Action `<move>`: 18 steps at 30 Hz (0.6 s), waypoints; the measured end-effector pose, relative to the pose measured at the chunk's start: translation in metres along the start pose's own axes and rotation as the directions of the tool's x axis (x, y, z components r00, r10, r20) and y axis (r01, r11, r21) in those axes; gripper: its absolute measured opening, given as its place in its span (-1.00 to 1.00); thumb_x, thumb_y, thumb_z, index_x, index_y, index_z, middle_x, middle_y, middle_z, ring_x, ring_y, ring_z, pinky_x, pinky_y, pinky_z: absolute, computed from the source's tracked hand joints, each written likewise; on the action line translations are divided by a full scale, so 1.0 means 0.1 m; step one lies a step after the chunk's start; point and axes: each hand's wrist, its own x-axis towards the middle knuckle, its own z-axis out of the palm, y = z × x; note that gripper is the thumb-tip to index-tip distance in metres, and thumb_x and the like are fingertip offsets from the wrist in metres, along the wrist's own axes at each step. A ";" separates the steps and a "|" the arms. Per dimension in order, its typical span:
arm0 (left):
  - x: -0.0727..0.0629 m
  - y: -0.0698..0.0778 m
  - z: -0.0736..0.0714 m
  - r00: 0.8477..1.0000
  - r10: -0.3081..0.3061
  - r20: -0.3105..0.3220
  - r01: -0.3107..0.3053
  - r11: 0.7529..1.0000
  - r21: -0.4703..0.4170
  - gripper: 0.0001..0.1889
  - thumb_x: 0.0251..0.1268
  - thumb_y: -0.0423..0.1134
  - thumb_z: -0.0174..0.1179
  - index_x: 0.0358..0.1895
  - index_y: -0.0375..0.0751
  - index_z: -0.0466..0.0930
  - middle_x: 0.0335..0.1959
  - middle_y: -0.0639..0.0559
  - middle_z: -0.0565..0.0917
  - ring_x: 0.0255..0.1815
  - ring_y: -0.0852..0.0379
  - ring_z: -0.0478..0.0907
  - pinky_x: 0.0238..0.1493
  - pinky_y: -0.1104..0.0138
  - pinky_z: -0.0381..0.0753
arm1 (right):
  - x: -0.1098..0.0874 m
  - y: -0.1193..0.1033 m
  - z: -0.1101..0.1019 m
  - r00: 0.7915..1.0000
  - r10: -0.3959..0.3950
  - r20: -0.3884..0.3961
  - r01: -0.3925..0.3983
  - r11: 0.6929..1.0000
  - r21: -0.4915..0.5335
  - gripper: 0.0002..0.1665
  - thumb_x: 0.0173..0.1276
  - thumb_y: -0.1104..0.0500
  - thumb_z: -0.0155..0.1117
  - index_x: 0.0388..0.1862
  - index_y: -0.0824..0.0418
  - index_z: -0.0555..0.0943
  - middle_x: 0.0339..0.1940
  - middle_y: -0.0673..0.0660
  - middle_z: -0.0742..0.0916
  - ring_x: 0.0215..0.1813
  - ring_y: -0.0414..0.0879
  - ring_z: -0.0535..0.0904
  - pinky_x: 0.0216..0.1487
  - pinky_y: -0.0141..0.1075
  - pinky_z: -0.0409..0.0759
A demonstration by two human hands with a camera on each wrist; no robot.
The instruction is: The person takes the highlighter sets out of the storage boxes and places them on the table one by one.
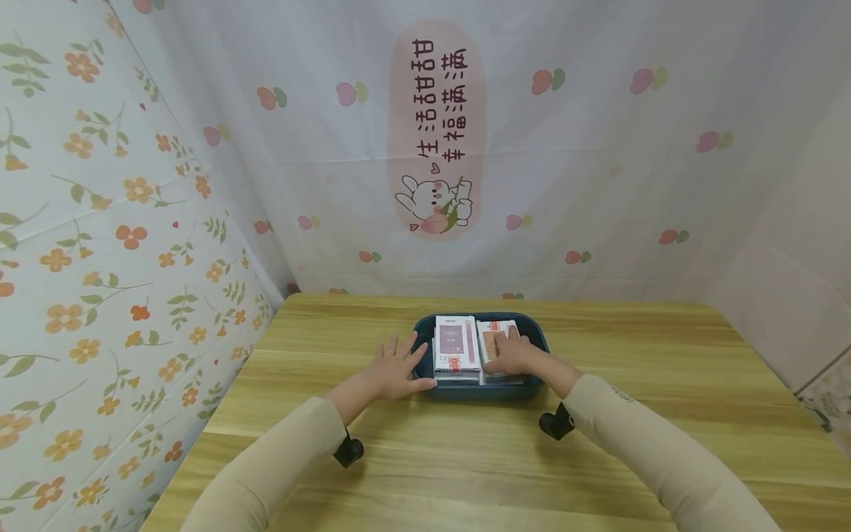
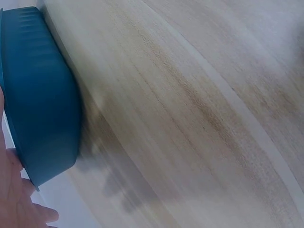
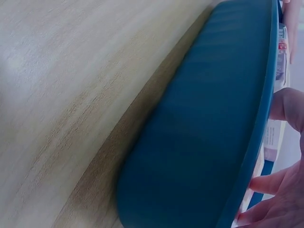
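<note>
A dark blue plastic basket sits on the wooden table and holds two piles of thin white boxes. On top of the left pile lies a white box with a purple panel and a red sticker. The right pile is topped by a white box with an orange-brown panel, partly covered by my right hand. That hand reaches over the rim from the right and grips this box between thumb and fingers. My left hand, fingers straight and spread, rests at the basket's left rim.
Behind the table hangs a white curtain with a printed rabbit and writing. A flowered cloth covers the left side. Black wrist cameras hang below both sleeves.
</note>
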 end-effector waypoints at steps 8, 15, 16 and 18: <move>0.01 -0.01 0.02 1.000 0.000 0.001 0.000 1.000 -0.001 -0.14 0.20 0.40 -0.20 0.46 -0.03 -0.09 0.49 -0.11 -0.19 0.42 -0.36 -0.20 0.28 -0.22 -0.16 | 0.04 0.01 0.04 0.997 0.042 -0.058 -0.044 0.999 -0.032 -0.30 0.09 -0.02 0.23 0.09 0.42 0.38 0.27 0.53 0.24 0.11 0.38 0.31 0.06 0.14 0.35; 0.01 0.00 0.01 1.000 0.011 0.007 -0.012 1.000 0.020 -0.14 0.21 0.39 -0.22 0.46 -0.05 -0.08 0.48 -0.13 -0.19 0.40 -0.38 -0.16 0.27 -0.24 -0.11 | 0.09 0.00 0.07 0.988 0.098 -0.119 -0.102 0.994 -0.034 -0.09 0.16 -0.12 0.22 0.35 0.34 0.19 0.31 0.54 0.18 0.13 0.42 0.30 0.01 0.13 0.39; 0.01 0.00 0.02 1.000 0.015 0.005 -0.016 1.000 0.021 -0.14 0.21 0.39 -0.22 0.45 -0.06 -0.07 0.48 -0.14 -0.18 0.40 -0.38 -0.15 0.26 -0.24 -0.10 | 0.10 0.00 0.06 0.988 0.101 -0.116 -0.106 0.994 -0.034 -0.08 0.16 -0.13 0.21 0.37 0.32 0.17 0.32 0.55 0.16 0.12 0.43 0.31 0.00 0.13 0.39; 0.01 0.01 0.01 1.000 0.017 0.003 -0.017 1.000 0.018 -0.15 0.21 0.39 -0.21 0.45 -0.07 -0.06 0.48 -0.14 -0.18 0.40 -0.39 -0.14 0.26 -0.24 -0.09 | 0.11 0.01 0.05 0.990 0.101 -0.100 -0.106 0.993 -0.043 -0.08 0.18 -0.15 0.18 0.40 0.26 0.14 0.35 0.55 0.12 0.12 0.43 0.33 -0.01 0.12 0.40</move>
